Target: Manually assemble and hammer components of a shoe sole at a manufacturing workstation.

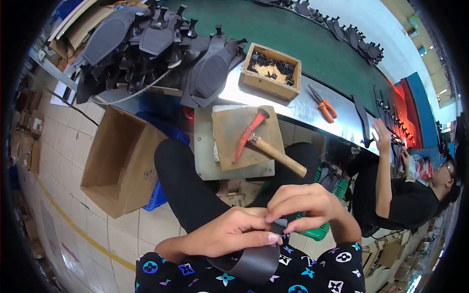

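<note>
Close to my lap, my left hand is wrapped round a dark grey heeled shoe. The shoe shows a wide, smooth curved part below my fingers; the rest of it is partly hidden. My right hand is closed at the narrow upper end of the shoe, with thumb and fingers pinching round it. Whether a small separate piece sits between those fingers cannot be seen. Beyond my hands, a hammer with a wooden handle and a red strip-wrapped tool lie on a brown pad.
A wooden box of small black pieces and orange-handled pliers rest on the metal bench edge. Heeled shoe soles pile up far left. An open cardboard box stands left. A co-worker sits at right, beside a green basket.
</note>
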`<state>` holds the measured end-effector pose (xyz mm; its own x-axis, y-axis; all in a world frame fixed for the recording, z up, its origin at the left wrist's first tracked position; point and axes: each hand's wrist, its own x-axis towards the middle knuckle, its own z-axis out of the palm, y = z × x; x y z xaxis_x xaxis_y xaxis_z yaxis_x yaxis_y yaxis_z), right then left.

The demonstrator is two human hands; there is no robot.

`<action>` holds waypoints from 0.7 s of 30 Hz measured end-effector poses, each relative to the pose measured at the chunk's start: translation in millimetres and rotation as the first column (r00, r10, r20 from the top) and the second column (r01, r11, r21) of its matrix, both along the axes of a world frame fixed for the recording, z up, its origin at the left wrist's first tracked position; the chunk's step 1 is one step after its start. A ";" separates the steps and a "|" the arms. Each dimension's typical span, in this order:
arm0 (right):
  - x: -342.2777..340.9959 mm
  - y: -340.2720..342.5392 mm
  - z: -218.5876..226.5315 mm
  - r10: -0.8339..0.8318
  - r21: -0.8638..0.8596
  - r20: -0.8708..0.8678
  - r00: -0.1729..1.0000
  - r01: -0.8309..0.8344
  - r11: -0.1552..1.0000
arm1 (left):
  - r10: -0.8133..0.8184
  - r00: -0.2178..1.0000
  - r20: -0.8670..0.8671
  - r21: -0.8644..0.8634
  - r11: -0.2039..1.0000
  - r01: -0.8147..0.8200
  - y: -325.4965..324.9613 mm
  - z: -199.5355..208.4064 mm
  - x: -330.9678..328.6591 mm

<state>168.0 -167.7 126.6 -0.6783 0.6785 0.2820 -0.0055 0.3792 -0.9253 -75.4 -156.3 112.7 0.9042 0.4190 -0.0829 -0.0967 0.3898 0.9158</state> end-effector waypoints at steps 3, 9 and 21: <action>-0.5 1.5 12.4 0.183 0.025 0.015 0.983 -0.183 0.983 | -0.175 0.983 0.056 0.083 0.982 0.170 -1.2 -2.6 -1.1; 13.9 7.8 26.8 0.157 0.122 0.079 0.984 -0.166 0.979 | -0.245 0.964 0.103 -0.213 0.941 0.262 8.9 -9.6 8.4; 429.9 -25.4 -191.4 -0.640 0.932 0.259 -0.723 0.362 -0.032 | 0.766 0.641 0.059 0.849 0.299 -0.436 209.1 -30.5 32.2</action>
